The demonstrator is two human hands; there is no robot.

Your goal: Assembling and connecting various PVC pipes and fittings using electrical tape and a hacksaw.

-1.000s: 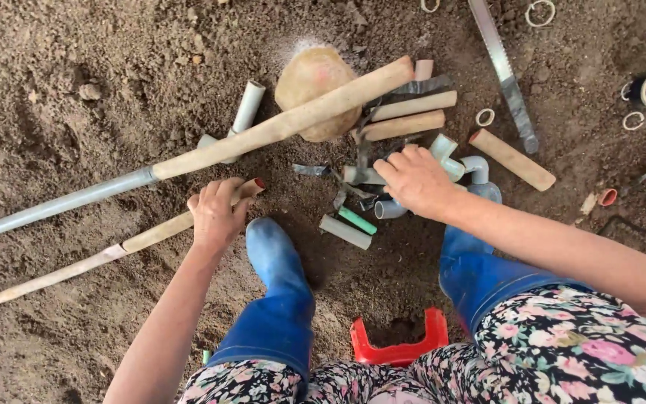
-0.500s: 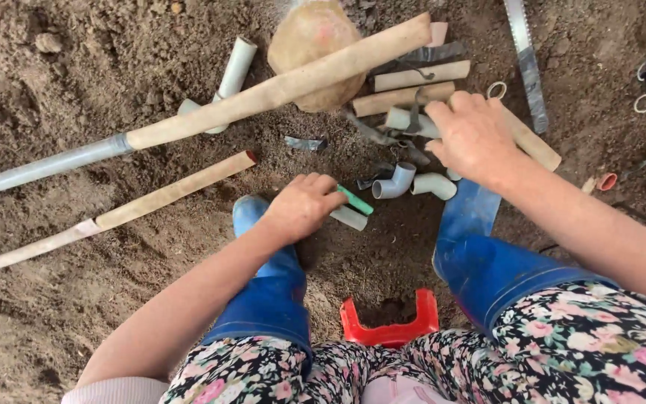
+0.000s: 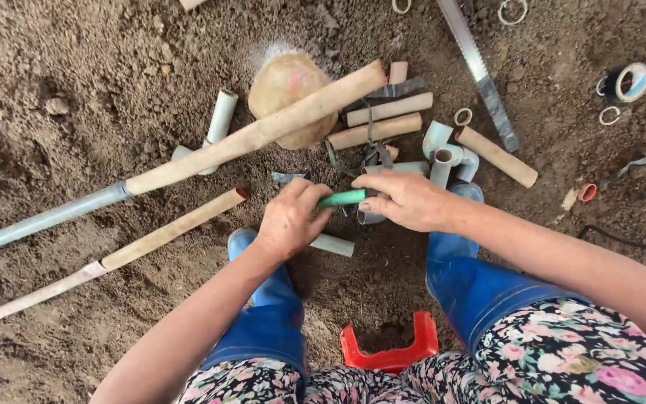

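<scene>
- The soil is loose, lumpy dirt; as I judge it, a small part dropped here could sink in and get lost among the clods.
- Two long pipes lie slanted on the left, each with a tan sleeve over a grey end; a knee or boot shifting could roll them.
- Two blue boots flank one red stool at the bottom edge.
- One round tan stone sits under the upper long pipe.
- One saw blade lies upper right, teeth exposed; a reach that way risks a cut.
- About five short tan tubes and several grey elbows crowd just beyond the hands.
- The left hand and right hand both grip one short green tube, held between them just above the ground; gritty fingers might let it slip.
- One roll of tape and roughly four small rings lie scattered.
</scene>
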